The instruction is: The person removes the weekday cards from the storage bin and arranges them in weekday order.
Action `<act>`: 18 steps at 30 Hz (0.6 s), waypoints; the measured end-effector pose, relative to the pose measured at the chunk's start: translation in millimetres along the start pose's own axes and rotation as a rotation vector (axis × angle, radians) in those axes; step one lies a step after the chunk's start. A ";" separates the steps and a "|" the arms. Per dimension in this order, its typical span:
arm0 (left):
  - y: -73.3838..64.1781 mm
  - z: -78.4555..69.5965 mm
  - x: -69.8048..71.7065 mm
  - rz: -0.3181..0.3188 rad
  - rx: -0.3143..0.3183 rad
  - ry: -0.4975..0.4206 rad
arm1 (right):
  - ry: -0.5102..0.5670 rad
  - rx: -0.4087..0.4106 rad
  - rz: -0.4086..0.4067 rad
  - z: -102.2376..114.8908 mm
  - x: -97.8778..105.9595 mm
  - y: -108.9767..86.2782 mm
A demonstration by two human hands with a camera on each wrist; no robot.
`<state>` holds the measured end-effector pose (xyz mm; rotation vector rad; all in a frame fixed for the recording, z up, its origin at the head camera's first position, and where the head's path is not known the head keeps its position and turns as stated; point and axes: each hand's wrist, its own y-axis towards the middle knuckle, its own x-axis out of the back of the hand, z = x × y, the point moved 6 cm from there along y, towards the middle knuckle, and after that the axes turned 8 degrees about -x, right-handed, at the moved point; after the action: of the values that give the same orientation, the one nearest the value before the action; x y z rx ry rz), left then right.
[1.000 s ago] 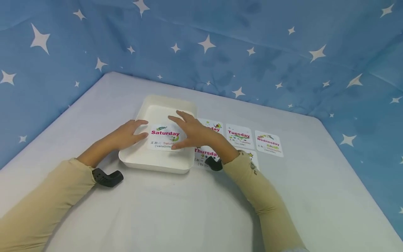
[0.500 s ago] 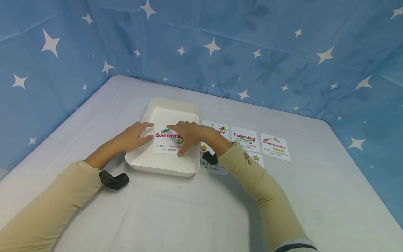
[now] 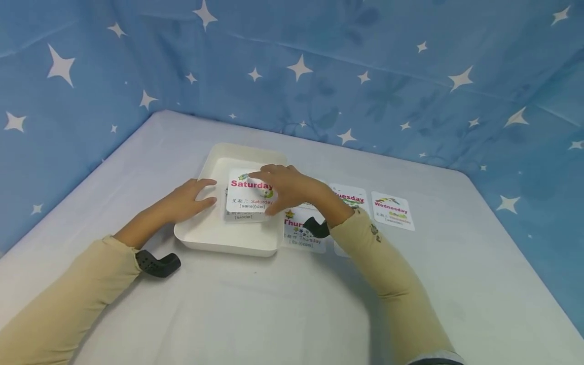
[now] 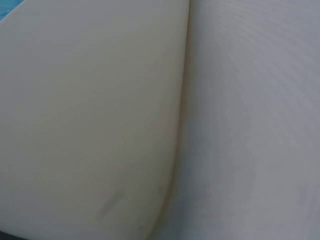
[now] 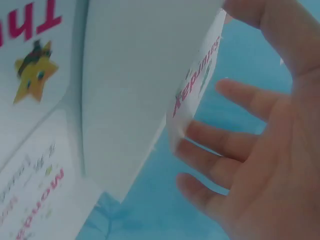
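Observation:
My right hand (image 3: 292, 190) pinches a white Saturday card (image 3: 248, 195) by its right side, raised over the shallow white tray (image 3: 201, 235). In the right wrist view, the fingertips meet the edge of the Saturday card (image 5: 196, 80). Below it, the lower edge of another card (image 3: 239, 219) shows inside the tray. Thumb and index finger spread apart, my left hand (image 3: 187, 202) reaches over the tray's left rim with nothing pinched between them. The left wrist view has only the tray's outer wall (image 4: 100, 110) and the tablecloth; the left hand is out of that view.
Right of the tray, several day cards lie in rows, among them Thursday (image 3: 303, 238), Tuesday (image 3: 353, 195) and Wednesday (image 3: 392, 210); the right forearm covers part of them. A white cloth covers the table (image 3: 237, 304). Blue star-patterned fabric (image 3: 319, 101) hangs behind.
The right hand has closed on the Saturday card and lifted it slightly up and right, uncovering the edge of a card beneath. The left hand stays at the tray's left rim.

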<state>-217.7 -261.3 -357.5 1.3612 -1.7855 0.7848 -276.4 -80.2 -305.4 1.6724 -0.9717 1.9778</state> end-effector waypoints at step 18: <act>-1.1 -2.3 -0.5 0.021 0.001 -0.008 | -0.009 -0.088 -0.102 -47.9 21.3 -58.2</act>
<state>-216.1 -259.4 -356.7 1.3505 -1.8083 0.7930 -276.0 -9.3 -272.2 1.6512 -0.9428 1.8366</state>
